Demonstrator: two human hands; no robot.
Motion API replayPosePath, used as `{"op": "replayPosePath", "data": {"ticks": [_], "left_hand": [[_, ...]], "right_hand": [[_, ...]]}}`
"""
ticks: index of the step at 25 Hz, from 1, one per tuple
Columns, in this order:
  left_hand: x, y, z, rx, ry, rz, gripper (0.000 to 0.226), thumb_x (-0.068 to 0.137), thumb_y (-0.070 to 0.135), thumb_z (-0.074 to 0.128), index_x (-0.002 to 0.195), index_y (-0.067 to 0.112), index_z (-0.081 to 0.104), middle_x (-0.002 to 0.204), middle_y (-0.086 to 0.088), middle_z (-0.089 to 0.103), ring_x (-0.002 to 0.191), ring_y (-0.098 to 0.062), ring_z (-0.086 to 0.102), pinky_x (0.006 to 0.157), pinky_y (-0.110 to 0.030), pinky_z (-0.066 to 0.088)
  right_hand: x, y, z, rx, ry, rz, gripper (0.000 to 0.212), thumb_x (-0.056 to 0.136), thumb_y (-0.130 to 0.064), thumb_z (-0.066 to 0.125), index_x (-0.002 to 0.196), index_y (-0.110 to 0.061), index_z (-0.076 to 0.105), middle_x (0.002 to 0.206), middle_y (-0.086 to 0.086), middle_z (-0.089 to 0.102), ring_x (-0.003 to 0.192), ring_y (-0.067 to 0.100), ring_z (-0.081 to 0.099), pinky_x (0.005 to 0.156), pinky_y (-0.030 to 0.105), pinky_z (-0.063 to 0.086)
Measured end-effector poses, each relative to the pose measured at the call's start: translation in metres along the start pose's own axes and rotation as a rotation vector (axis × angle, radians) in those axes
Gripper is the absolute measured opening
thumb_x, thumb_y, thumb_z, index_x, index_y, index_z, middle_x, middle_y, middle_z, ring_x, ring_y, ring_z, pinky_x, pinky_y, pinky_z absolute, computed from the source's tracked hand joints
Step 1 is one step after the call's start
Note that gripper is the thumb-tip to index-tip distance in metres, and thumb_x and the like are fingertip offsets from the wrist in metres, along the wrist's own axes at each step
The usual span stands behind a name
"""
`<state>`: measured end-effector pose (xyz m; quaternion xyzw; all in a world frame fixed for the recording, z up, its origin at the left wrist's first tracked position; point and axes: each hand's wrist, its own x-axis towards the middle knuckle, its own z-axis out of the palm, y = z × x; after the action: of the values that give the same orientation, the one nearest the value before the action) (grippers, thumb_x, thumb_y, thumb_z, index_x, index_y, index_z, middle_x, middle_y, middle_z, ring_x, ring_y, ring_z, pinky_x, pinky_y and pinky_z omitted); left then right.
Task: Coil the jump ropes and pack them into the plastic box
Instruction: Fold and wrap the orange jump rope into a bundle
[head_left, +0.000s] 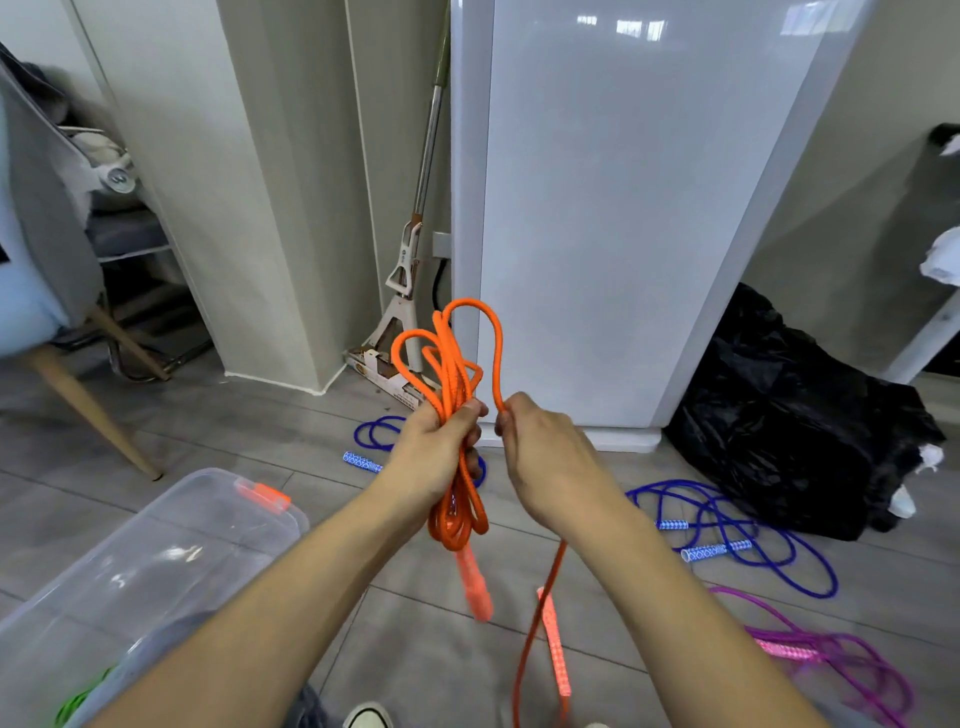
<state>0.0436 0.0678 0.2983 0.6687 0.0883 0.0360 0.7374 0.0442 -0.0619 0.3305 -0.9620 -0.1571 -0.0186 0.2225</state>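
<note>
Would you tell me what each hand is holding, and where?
Left hand grips the orange jump rope around its coiled loops; right hand pinches its free strand.

Against the back wall, a tall glossy white cabinet (613, 208), with a squeeze mop (415, 249) leaning upright in the corner just beside it, its head down on the grey plank floor (249, 447). To the right, a crumpled black plastic bag (779, 426) slumped on the floor near the cabinet's base; at far left, a pale blue chair (31, 270) on slanted wooden legs
</note>
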Motion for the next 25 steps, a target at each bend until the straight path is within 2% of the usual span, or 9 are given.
{"op": "replayPosePath", "data": {"ticks": [4, 8, 10, 12, 14, 16, 18, 21, 25], "left_hand": [[-0.007, -0.006, 0.004, 0.174, -0.005, 0.164, 0.030, 0.103, 0.024, 0.048, 0.088, -0.002, 0.054, 0.063, -0.011, 0.045, 0.051, -0.018, 0.046, 0.052, -0.031, 0.044], [-0.002, -0.003, -0.007, 0.288, -0.022, 0.193, 0.037, 0.101, 0.028, 0.053, 0.090, -0.007, 0.057, 0.058, -0.009, 0.046, 0.054, -0.023, 0.047, 0.057, -0.039, 0.045], [0.002, -0.002, -0.011, 0.292, 0.023, 0.194, 0.034, 0.101, 0.027, 0.052, 0.087, -0.003, 0.057, 0.058, -0.010, 0.046, 0.053, -0.024, 0.045, 0.055, -0.038, 0.042], [0.009, 0.006, -0.015, 0.126, 0.138, 0.140, 0.029, 0.102, 0.023, 0.049, 0.086, 0.001, 0.058, 0.060, -0.012, 0.051, 0.050, -0.021, 0.051, 0.053, -0.033, 0.045], [0.020, 0.018, -0.027, -0.220, 0.200, 0.081, 0.025, 0.104, 0.016, 0.044, 0.091, 0.000, 0.057, 0.068, -0.012, 0.061, 0.055, -0.019, 0.066, 0.058, -0.036, 0.058], [0.031, 0.030, -0.049, -0.534, 0.193, 0.061, 0.024, 0.105, 0.012, 0.040, 0.086, 0.004, 0.052, 0.061, -0.005, 0.060, 0.055, -0.018, 0.068, 0.061, -0.041, 0.062], [0.039, 0.037, -0.076, -0.654, 0.208, 0.042, 0.026, 0.105, 0.012, 0.038, 0.081, 0.014, 0.048, 0.050, 0.005, 0.049, 0.042, -0.010, 0.052, 0.045, -0.026, 0.054], [0.050, 0.030, -0.100, -0.475, 0.283, 0.066, 0.028, 0.105, 0.017, 0.041, 0.077, 0.018, 0.046, 0.051, 0.007, 0.043, 0.035, -0.009, 0.035, 0.039, -0.016, 0.032], [0.038, 0.021, -0.074, 0.008, 0.184, 0.147, 0.029, 0.105, 0.024, 0.043, 0.080, 0.012, 0.051, 0.057, 0.001, 0.045, 0.035, -0.012, 0.034, 0.037, -0.018, 0.030]], "right_hand": [[-0.003, -0.009, 0.002, -0.042, -0.036, -0.027, 0.012, 0.105, -0.022, 0.043, 0.103, -0.011, 0.047, 0.083, 0.008, 0.054, 0.078, 0.032, 0.054, 0.064, 0.036, 0.035], [-0.001, -0.005, 0.008, -0.067, -0.012, -0.087, 0.016, 0.106, -0.022, 0.041, 0.110, -0.014, 0.055, 0.093, 0.010, 0.066, 0.077, 0.028, 0.058, 0.060, 0.034, 0.039], [0.000, -0.002, 0.008, 0.057, 0.002, -0.125, 0.031, 0.107, -0.034, 0.039, 0.099, -0.016, 0.063, 0.083, 0.003, 0.068, 0.071, 0.022, 0.057, 0.060, 0.035, 0.041], [0.003, 0.003, 0.001, 0.202, -0.072, -0.137, 0.038, 0.105, -0.037, 0.041, 0.085, -0.019, 0.068, 0.059, -0.010, 0.060, 0.058, 0.008, 0.053, 0.057, 0.033, 0.040], [0.004, 0.012, -0.006, 0.327, -0.257, -0.127, 0.039, 0.106, -0.032, 0.043, 0.078, -0.017, 0.066, 0.047, -0.010, 0.049, 0.045, 0.007, 0.043, 0.052, 0.028, 0.034], [0.004, 0.026, -0.012, 0.434, -0.432, -0.052, 0.038, 0.106, -0.027, 0.042, 0.081, -0.010, 0.065, 0.055, 0.000, 0.044, 0.047, 0.015, 0.041, 0.050, 0.026, 0.035], [0.005, 0.043, -0.019, 0.444, -0.529, 0.036, 0.038, 0.106, -0.028, 0.044, 0.081, -0.008, 0.065, 0.063, 0.009, 0.041, 0.050, 0.019, 0.039, 0.049, 0.025, 0.036], [0.010, 0.060, -0.029, 0.307, -0.421, 0.067, 0.037, 0.103, -0.036, 0.050, 0.078, -0.014, 0.066, 0.061, 0.002, 0.045, 0.053, 0.017, 0.039, 0.053, 0.026, 0.036], [0.012, 0.053, -0.032, 0.297, -0.129, -0.089, 0.026, 0.101, -0.037, 0.053, 0.080, -0.026, 0.062, 0.055, -0.014, 0.049, 0.054, 0.007, 0.038, 0.055, 0.022, 0.032]]}}
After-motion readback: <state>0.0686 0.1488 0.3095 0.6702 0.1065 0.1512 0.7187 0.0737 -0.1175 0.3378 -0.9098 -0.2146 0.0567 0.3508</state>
